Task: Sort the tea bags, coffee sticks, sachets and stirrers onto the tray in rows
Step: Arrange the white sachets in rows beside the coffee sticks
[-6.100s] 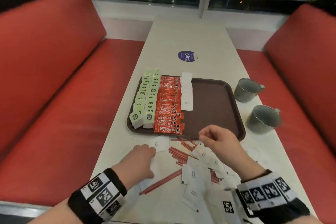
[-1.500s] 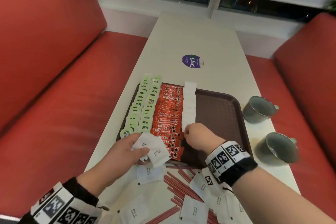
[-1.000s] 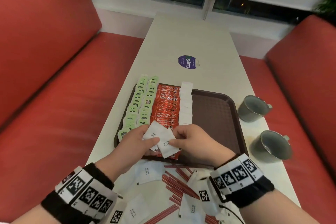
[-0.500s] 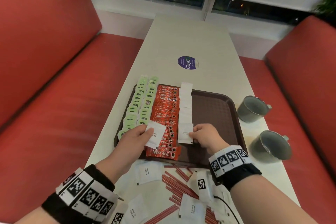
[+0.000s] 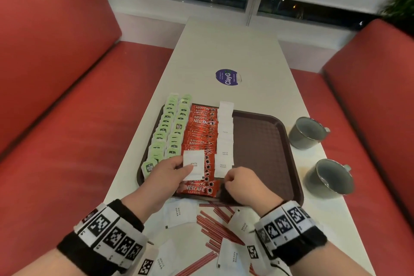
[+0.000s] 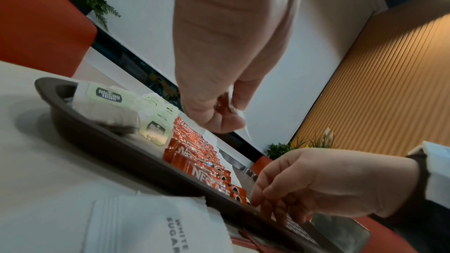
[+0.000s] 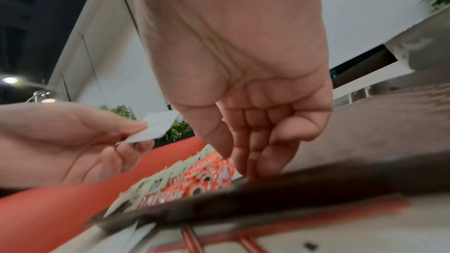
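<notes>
A brown tray [image 5: 257,152] carries two rows of green tea bags [image 5: 167,132], a row of red coffee sticks [image 5: 201,136] and a row of white sugar sachets [image 5: 225,141]. My left hand [image 5: 186,167] hovers over the coffee sticks and pinches a white sugar sachet [image 5: 193,164] between thumb and fingers [image 6: 219,120]. My right hand [image 5: 231,180] sits just below the nearest sachet of the white row. Its fingers [image 7: 258,151] point down onto the tray's near part and hold nothing. Loose sachets [image 5: 179,213] and red stirrers [image 5: 215,224] lie on the table in front of the tray.
Two grey cups [image 5: 307,132] [image 5: 329,178] stand on the table to the right of the tray. A purple sticker [image 5: 227,76] marks the table beyond it. Red bench seats flank both sides. The right half of the tray shows bare brown surface.
My right hand took a sachet from the left, laid it at the near end of the white row, let go and drew back. My left hand kept holding a sachet.
</notes>
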